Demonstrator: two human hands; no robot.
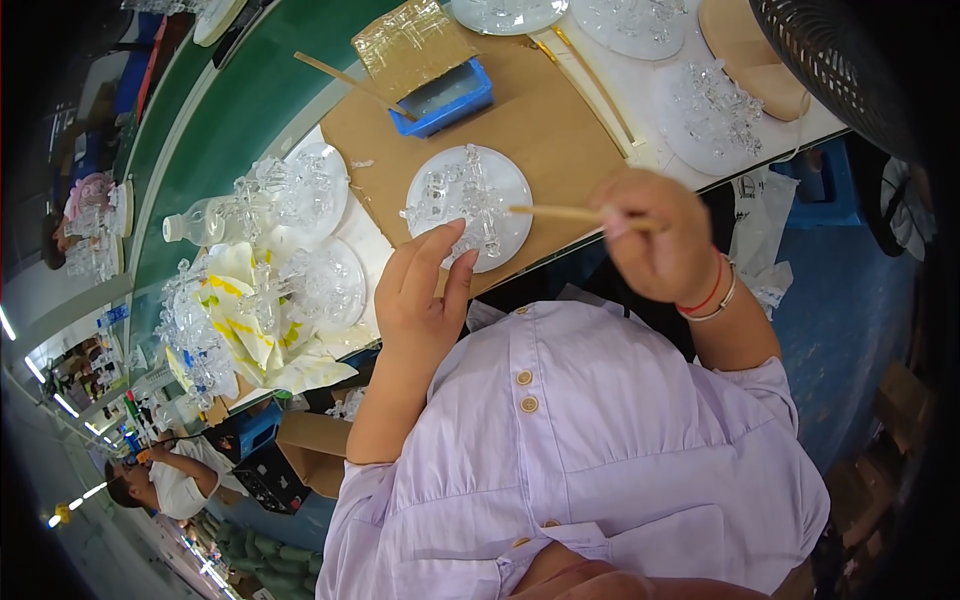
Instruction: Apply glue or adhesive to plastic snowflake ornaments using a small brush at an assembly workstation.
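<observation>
Before me a round white plate bears several clear plastic pieces, which stand in a cluster on it. My left hand is at the plate's near left edge. Its thumb and index finger are stretched out and apart, their tips by the clear pieces; whether they touch them I cannot tell. Pinched in my right hand is a thin wooden stick, pointing left with its tip at the right side of the clear pieces. My right hand is slightly blurred.
Brown cardboard lies under the plate. Beyond stands a blue tray with another stick leaning in it. More plates of clear pieces flank the work. A clear bottle and a yellow-white bag lie left; a dark fan is far right.
</observation>
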